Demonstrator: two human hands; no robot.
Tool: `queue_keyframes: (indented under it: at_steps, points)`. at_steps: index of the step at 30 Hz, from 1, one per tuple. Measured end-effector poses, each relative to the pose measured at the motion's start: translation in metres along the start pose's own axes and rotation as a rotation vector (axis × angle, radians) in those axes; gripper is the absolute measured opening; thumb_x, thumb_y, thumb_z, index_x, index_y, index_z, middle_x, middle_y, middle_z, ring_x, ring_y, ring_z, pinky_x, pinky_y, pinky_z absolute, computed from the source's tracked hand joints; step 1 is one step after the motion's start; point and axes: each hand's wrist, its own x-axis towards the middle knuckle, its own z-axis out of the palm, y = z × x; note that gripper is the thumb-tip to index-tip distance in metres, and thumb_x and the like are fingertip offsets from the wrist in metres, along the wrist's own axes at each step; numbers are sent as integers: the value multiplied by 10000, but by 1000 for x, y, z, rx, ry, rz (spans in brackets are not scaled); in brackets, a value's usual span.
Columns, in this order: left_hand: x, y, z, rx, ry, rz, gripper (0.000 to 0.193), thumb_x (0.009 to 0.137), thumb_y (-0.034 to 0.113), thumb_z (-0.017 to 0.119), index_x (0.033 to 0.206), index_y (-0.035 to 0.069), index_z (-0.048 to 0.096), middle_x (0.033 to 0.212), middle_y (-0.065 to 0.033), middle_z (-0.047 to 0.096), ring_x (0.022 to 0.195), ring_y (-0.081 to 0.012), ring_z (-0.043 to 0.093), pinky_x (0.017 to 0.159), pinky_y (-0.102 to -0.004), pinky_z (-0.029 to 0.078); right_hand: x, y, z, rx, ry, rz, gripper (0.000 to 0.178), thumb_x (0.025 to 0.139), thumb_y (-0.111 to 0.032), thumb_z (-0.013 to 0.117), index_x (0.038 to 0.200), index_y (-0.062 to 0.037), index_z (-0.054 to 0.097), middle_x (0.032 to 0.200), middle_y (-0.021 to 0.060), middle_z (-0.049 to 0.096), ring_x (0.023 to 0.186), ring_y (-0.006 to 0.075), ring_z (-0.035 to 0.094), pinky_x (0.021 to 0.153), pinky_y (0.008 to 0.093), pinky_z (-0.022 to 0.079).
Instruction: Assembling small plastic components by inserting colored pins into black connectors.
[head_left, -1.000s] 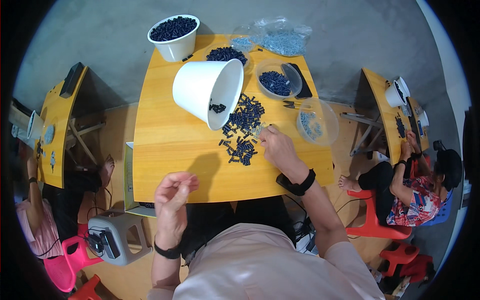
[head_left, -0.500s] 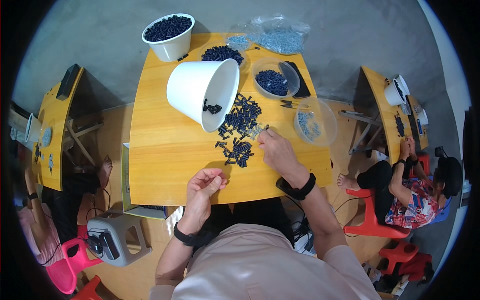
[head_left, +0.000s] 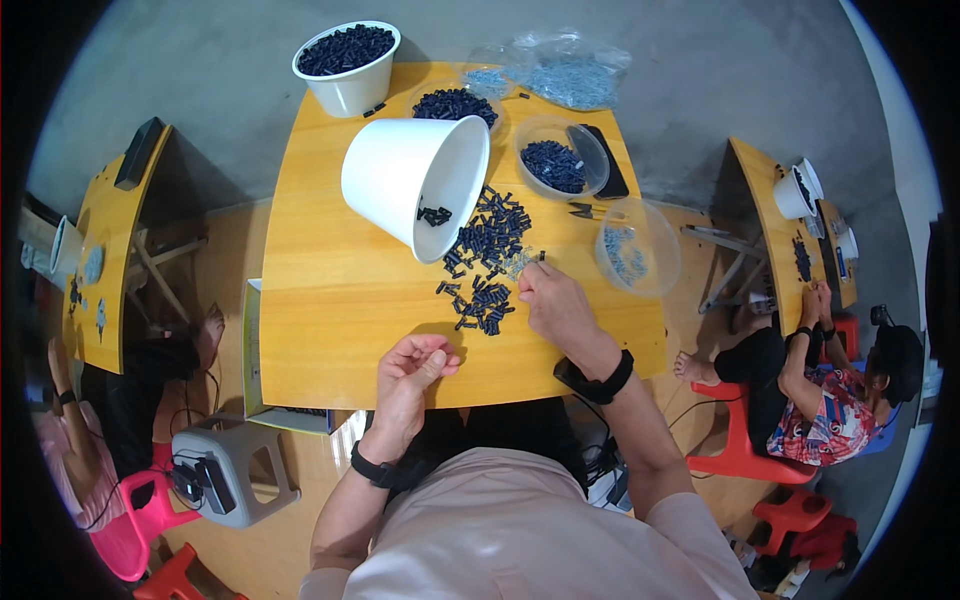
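Small black cylindrical plastic pieces lie in a loose pile on the yellow wooden table, spilling from a tipped white bucket. Beside the pile's right edge is a small scatter of thin silvery pieces. My right hand is at that scatter, fingertips pinched together; whatever is between them is hidden. Near the table's front edge, my left hand is raised with curled fingers and the thumb against them. Anything it holds is too small to make out.
A full white bucket and a plastic bag of silvery pieces stand at the back. Clear tubs hold black pieces and silvery pieces. Snips lie between them. People sit at side tables, including one at right.
The view has shifted slightly, so the table's far things appear a little farther right. Both hands keep nearly the same place and pose.
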Motion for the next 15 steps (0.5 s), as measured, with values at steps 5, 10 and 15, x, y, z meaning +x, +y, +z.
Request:
queue_keyframes:
  at_steps: [5,10,15]
  points:
    - [0,0,0,-2,-7,6,120,887,55,571,991,-1,593,879,-86,631,809,-169,625,748,-259,511,1,-5,-4,54,-4,-12,133,739,1,628,766,-29,501,747,130,536,717,350,553,614,420,431]
    - [0,0,0,8,-24,10,120,887,56,571,990,-2,594,877,-84,632,803,-166,623,750,-262,509,1,2,-3,137,18,-20,107,740,-6,633,736,-27,528,728,136,542,694,363,547,608,431,432]
    - [-2,1,1,23,2,6,119,877,55,586,980,-3,602,874,-83,638,799,-158,619,745,-259,501,-5,-7,-8,462,-53,171,85,778,41,600,839,-17,600,773,73,619,691,167,589,631,291,458]
